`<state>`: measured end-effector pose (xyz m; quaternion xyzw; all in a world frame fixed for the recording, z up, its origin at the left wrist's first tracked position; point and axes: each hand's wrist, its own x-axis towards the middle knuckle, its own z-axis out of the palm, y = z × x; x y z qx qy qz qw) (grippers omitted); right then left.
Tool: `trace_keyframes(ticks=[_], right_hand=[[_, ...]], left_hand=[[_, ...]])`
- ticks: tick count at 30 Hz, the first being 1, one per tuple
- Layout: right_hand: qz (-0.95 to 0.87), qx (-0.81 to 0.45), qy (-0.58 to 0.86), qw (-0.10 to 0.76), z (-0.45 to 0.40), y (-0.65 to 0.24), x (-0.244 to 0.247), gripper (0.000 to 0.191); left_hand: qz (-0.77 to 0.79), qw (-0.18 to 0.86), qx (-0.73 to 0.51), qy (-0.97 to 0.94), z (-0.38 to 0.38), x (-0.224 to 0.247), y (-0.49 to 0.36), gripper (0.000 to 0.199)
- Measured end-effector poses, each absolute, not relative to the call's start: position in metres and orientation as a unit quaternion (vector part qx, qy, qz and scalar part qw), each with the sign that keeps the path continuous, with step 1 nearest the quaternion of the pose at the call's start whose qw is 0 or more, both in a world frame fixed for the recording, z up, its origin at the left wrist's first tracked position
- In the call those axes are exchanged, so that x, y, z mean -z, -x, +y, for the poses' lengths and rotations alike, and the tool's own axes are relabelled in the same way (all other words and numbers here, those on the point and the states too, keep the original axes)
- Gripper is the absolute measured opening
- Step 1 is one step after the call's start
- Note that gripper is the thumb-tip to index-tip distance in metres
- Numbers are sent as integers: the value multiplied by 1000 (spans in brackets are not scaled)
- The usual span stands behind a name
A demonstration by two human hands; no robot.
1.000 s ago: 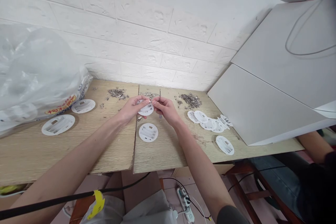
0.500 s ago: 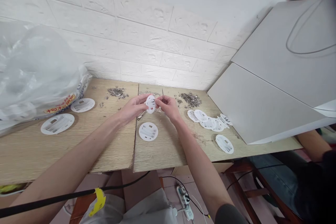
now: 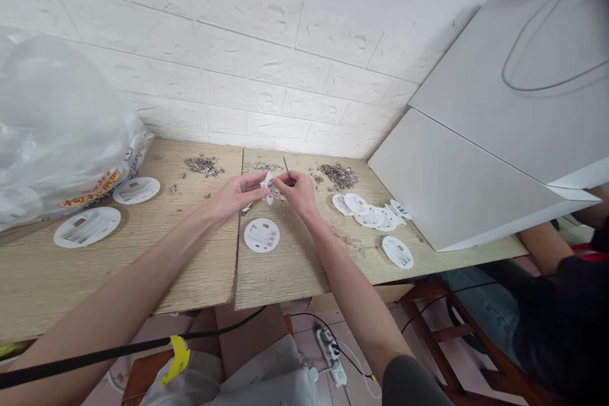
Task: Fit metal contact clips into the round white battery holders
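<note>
1. At the far left a big clear plastic bag [image 3: 52, 133] slumps on the wooden table [image 3: 118, 266]. 2 white round battery-holder discs lie at its 5 o'clock: one disc [image 3: 87, 227] nearer the table edge, another disc [image 3: 137, 189] closer to the wall.
2. A small heap of metal contacts [image 3: 202, 165] sits near the wall, at 10 o'clock from the hands.
3. The left hand [image 3: 236, 193] is mostly closed, thumb and fingertips pinching a white disc piece [image 3: 268, 186] tipped on edge above the table. The piece is at 3 o'clock from this hand's palm, its flat face turned sideways toward the other hand.
4. The right hand [image 3: 295, 191] meets the piece from 3 o'clock, fingers curled tight around a thin metal tool [image 3: 287, 170] whose long axis points to 12 o'clock, slightly tilted left. Both hands touch at the piece; neither is clearly nearer.
5. A finished-looking disc [image 3: 261, 235] lies flat at 6 o'clock below the hands.
6. A larger contact heap [image 3: 339, 175] and a cluster of overlapping white discs [image 3: 371, 214] lie at 3 o'clock, with a lone disc [image 3: 398, 251] at 4 o'clock.
7. A grey slanted board [image 3: 457, 184] fills the right; another person's arm [image 3: 547, 247] shows beyond it.
</note>
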<state>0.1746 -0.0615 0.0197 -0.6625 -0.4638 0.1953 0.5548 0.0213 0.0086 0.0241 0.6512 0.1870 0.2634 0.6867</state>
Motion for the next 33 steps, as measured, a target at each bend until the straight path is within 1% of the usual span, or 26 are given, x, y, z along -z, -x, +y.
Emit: trace_keyframes(ticks=[3, 7, 11, 13, 18, 22, 25, 29, 33], right_hand=[[-442, -212, 667, 562, -61, -172, -18, 20], [-459, -176, 663, 565, -61, -166, -15, 20], [-489, -154, 658, 551, -62, -162, -14, 29], [-499, -164, 653, 546, -63, -161, -14, 33], [-492, -216, 637, 553, -62, -159, -14, 34], [-507, -198, 643, 539, -60, -160, -12, 36], [-520, -189, 646, 526, -60, -163, -12, 35], [-548, -141, 657, 499, -62, -165, -14, 34], [-570, -115, 657, 480, -62, -164, -15, 34]], left_hand=[[185, 674, -268, -663, 8, -24, -22, 63], [207, 666, -264, -666, 6, -25, -23, 67], [214, 658, -272, -668, 8, -21, -22, 68], [211, 658, -281, -666, 10, -19, -23, 69], [218, 651, -295, -664, 11, -15, -25, 74], [217, 638, -306, -672, 11, -14, -26, 73], [220, 655, -300, -658, 11, -14, -26, 68], [205, 702, -286, -619, 13, -15, -25, 51], [197, 701, -298, -618, 16, -15, -26, 36]])
